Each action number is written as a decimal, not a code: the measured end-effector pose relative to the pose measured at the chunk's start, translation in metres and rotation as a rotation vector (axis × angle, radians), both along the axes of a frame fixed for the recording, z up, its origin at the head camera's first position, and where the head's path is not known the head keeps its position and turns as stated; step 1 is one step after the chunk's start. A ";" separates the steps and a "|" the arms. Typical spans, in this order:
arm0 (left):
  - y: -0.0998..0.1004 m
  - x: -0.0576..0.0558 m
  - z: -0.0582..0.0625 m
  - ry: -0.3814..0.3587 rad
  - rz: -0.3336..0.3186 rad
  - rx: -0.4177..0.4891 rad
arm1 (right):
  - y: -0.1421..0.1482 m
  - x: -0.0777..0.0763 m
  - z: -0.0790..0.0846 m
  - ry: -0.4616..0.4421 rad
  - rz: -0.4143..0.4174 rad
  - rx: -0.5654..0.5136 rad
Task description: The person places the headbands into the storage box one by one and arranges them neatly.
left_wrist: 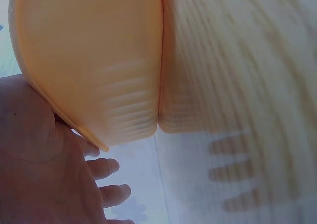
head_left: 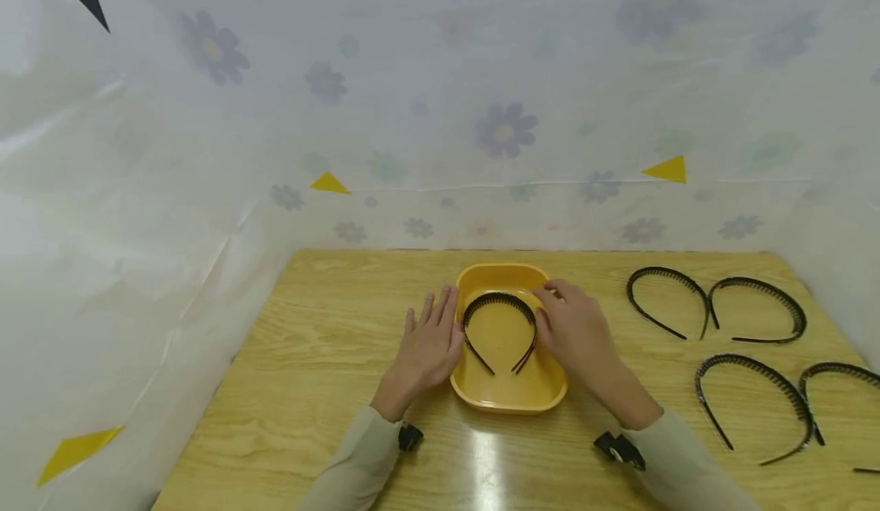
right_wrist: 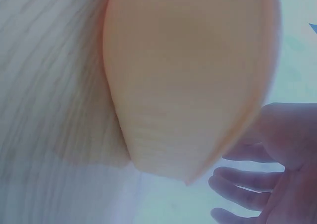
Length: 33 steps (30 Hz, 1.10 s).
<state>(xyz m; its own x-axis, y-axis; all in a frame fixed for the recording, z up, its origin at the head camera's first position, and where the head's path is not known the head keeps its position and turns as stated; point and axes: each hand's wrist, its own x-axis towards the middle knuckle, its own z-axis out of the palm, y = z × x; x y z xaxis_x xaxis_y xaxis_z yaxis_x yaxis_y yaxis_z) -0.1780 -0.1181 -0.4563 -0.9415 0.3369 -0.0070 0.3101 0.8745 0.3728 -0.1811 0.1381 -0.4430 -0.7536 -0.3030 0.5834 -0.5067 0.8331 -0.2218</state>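
Inside a yellow plastic tray lies a black toothed headband, its curve toward the far end. Doubled tips at its near right suggest more than one headband stacked there; I cannot tell for sure. My left hand rests along the tray's left rim with its fingers extended. Over the right rim sits my right hand, fingers loosely bent, thumb side close to the headband's right arm. In the right wrist view, several relaxed fingers show outside the tray wall, while the rim hides the rest.
On the right of the wooden table lie more black headbands: two at the back, others nearer, one cut off by the frame edge. A flowered white sheet hangs behind the table.
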 end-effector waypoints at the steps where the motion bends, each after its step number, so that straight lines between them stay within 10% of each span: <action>1: 0.000 0.000 0.000 0.001 0.000 0.000 | 0.002 0.002 0.001 -0.002 0.000 -0.008; 33: 0.001 0.000 -0.004 0.020 -0.008 0.012 | 0.100 0.025 0.018 -0.108 -0.056 -0.266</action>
<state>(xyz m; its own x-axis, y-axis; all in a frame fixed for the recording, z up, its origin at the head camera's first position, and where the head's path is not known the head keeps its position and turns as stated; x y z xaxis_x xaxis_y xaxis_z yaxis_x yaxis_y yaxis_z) -0.1777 -0.1176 -0.4603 -0.9388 0.3442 0.0156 0.3243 0.8676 0.3768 -0.1564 0.2379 -0.4252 -0.8269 -0.1065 0.5522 -0.4231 0.7646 -0.4861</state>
